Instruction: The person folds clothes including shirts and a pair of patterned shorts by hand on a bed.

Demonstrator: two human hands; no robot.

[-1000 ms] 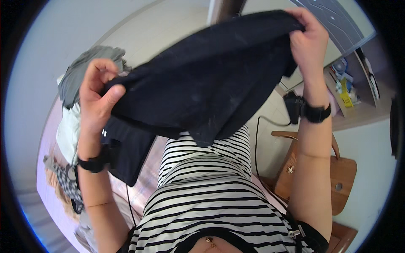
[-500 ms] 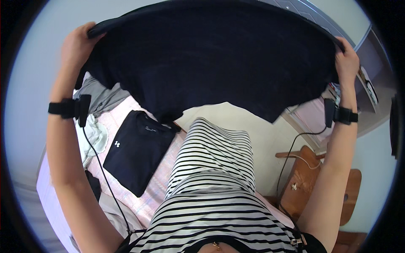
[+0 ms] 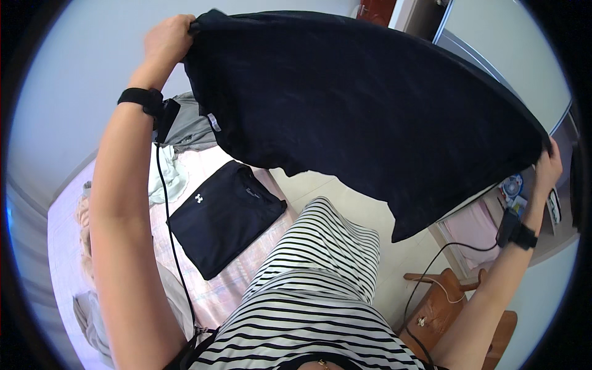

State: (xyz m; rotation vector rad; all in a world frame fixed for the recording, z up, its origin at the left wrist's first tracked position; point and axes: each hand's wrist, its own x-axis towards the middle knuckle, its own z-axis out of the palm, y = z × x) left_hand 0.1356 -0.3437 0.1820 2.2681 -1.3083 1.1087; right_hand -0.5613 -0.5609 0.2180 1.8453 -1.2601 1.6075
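A large black shirt (image 3: 364,105) is spread in the air in front of me, hanging between my hands. My left hand (image 3: 170,38) grips its upper left corner, with fingers closed on the cloth. At the far right, lower down, my right hand (image 3: 548,165) is closed on the opposite corner. The cloth slants down to the right, and a small white label (image 3: 213,122) shows at its left edge. Below it on the bed (image 3: 243,280) lies a folded black shirt (image 3: 225,219) with a small white logo, touched by neither hand.
Grey cloth (image 3: 191,126) and pale green cloth (image 3: 168,176) lie on the bed's far left side. More light clothing is partly behind my left arm. A wooden chair (image 3: 441,296) stands at the lower right, near shelves (image 3: 472,231). Cabled straps circle both wrists.
My left hand has moved up and right, and my right hand down and right. The shirt has tilted down toward the right, still held at both corners.
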